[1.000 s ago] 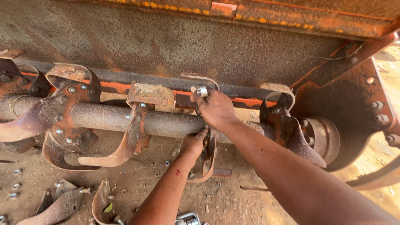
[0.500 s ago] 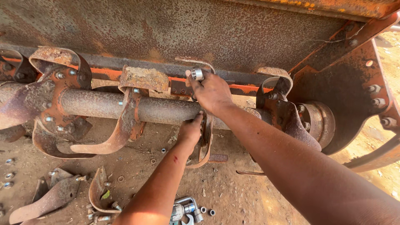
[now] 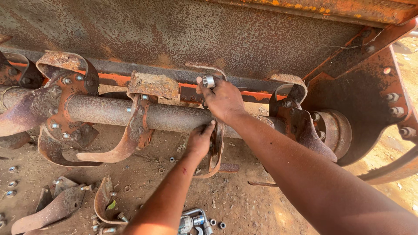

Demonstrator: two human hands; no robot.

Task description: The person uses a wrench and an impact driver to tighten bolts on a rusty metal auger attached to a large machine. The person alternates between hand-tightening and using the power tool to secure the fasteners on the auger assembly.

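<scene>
A rusty tiller shaft (image 3: pixel 174 116) runs across the view with curved blades bolted to flanges. My right hand (image 3: pixel 223 99) reaches over the shaft and grips a shiny metal socket tool (image 3: pixel 209 81) at the top of the middle flange. My left hand (image 3: pixel 199 140) comes up from below and presses its fingers against the underside of the same flange, beside a curved blade (image 3: pixel 215 152) that hangs down there. What the left fingers hold is hidden.
Rusty hood (image 3: pixel 183 35) overhead, orange side plate (image 3: pixel 370 100) at right. Loose curved blades (image 3: pixel 56 204) lie on the dirt at lower left with scattered nuts and washers (image 3: pixel 12 176). A ratchet with sockets (image 3: pixel 193 219) lies on the ground beneath my left forearm.
The view has drifted slightly; both hands stay on the middle flange, the right one holding the socket tool at much the same spot.
</scene>
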